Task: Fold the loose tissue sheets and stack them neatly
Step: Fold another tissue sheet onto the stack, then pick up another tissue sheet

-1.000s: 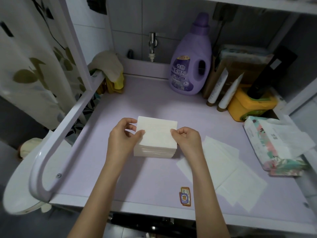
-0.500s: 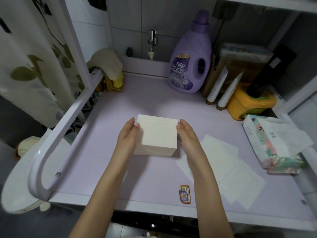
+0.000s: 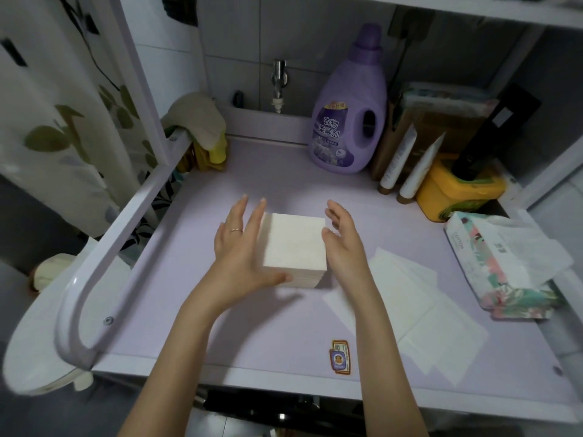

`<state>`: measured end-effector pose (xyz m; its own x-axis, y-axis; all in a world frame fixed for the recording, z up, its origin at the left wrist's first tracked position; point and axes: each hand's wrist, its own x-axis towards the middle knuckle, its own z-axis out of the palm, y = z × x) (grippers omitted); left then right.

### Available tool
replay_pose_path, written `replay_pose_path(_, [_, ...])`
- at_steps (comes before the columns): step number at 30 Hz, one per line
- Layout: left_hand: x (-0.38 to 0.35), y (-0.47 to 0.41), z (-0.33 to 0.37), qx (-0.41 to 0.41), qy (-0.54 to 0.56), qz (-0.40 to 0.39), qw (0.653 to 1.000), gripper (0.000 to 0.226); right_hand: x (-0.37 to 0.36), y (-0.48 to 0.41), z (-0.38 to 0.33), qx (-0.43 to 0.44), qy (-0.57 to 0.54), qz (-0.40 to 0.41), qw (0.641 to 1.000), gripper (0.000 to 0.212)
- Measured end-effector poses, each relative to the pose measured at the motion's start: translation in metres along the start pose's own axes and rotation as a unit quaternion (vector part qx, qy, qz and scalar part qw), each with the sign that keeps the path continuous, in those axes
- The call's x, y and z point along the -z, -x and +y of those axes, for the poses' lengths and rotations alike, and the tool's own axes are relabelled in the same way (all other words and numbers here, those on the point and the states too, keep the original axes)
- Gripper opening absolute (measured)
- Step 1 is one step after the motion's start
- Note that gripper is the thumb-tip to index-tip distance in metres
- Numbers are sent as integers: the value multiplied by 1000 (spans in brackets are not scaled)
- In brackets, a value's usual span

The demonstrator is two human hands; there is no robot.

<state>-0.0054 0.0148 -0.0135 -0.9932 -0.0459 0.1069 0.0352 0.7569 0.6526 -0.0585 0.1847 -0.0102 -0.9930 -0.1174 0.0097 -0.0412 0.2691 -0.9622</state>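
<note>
Both the left hand (image 3: 239, 257) and right hand (image 3: 344, 244), pinching the tissue stack (image 3: 295, 244) earlier, now flank it opened flat.

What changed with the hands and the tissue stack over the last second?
The left hand and right hand released their pinch on top of the stack, squared its sides, and now flank it with fingers straight. The stack, the loose sheets to its right and the tissue pack stayed put.
</note>
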Motion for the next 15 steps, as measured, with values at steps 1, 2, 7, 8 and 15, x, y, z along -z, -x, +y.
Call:
replay_pose_path(1, [2,-1,-1,-21,-34,-18,999,119,2,-2,0,29,40,-8,999,46])
replay_pose_path(2, [4,-3,-1,-34,-59,-37,997,119,4,-5,0,53,83,-23,995,43])
replay_pose_path(7, [8,-21,4,-45,-135,-73,987,110,-1,-16,2,130,246,-83,957,36])
replay_pose_path(8, [10,-24,5,-34,-142,-80,986,107,-2,-16,1,132,252,-84,955,36])
replay_pose_path(15, [14,-28,13,-14,-198,-108,974,110,19,1,12,98,207,-64,971,45])
